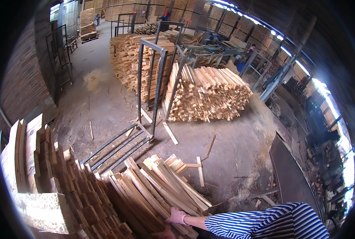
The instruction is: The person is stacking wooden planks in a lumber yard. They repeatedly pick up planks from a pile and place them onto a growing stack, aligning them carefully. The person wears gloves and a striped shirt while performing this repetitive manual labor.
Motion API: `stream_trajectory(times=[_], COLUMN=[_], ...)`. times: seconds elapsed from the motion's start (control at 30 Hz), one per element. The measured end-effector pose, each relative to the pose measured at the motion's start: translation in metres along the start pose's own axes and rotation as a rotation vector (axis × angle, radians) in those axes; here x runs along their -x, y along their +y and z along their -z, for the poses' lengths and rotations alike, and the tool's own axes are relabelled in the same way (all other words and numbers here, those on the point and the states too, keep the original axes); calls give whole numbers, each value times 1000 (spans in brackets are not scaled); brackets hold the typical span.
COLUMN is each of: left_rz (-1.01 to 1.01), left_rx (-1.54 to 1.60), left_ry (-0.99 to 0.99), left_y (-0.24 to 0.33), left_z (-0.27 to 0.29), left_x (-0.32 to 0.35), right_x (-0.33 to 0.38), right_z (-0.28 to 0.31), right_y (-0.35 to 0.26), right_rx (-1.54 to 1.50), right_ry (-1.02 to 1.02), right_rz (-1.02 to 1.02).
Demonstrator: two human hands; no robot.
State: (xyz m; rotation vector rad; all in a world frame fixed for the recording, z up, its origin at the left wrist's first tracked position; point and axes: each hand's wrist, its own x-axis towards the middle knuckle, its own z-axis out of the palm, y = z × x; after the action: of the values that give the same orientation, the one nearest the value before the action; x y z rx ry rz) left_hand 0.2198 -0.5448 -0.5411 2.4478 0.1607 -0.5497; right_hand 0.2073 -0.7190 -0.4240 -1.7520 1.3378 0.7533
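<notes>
A dusty workshop floor (pixel 105 107) strewn with sawdust and stray offcuts fills the view; at the near edge of the floor lies a low heap of pale wooden slats (pixel 157 187), fanned out loosely; the person's right hand (pixel 177 217), in a pinkish glove with a blue-and-white striped sleeve (pixel 265 221) behind it, rests on the slats at the heap's near end, fingers curled over a slat, though how firmly they grip cannot be told; the left hand is not visible; a darker stack of square blocks (pixel 78 195) stands just beside the heap; a metal rack frame (pixel 153 79) rises mid-floor; beyond it sit tall neat piles of cut timber (pixel 209 93); a brick wall (pixel 22 79) bounds the room.
</notes>
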Motion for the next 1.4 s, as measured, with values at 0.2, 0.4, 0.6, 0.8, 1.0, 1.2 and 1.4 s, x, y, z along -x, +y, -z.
stream_trajectory(times=[0.2,0.4,0.6,0.8,1.0,1.2,1.4], left_rz=[63,738,729,580,589,627,672], left_rx=[463,1384,1317,1499,1579,1424,1218], left_ry=[-265,-1060,-1011,-899,-1115,-884,-854], left_y=[1,53,164,236,277,231,241], left_z=[12,67,166,213,265,192,217], left_x=[4,118,176,210,234,173,222], right_x=[12,66,125,204,242,175,204], right_z=[26,68,125,219,249,189,192], right_y=[14,74,27,-12,-20,-37,35], right_rx=[15,-947,-646,-691,-627,-271,-684], right_ry=[-250,-837,-629,-979,-1110,-841,-970], right_rz=[226,284,373,198,-7,-10,345])
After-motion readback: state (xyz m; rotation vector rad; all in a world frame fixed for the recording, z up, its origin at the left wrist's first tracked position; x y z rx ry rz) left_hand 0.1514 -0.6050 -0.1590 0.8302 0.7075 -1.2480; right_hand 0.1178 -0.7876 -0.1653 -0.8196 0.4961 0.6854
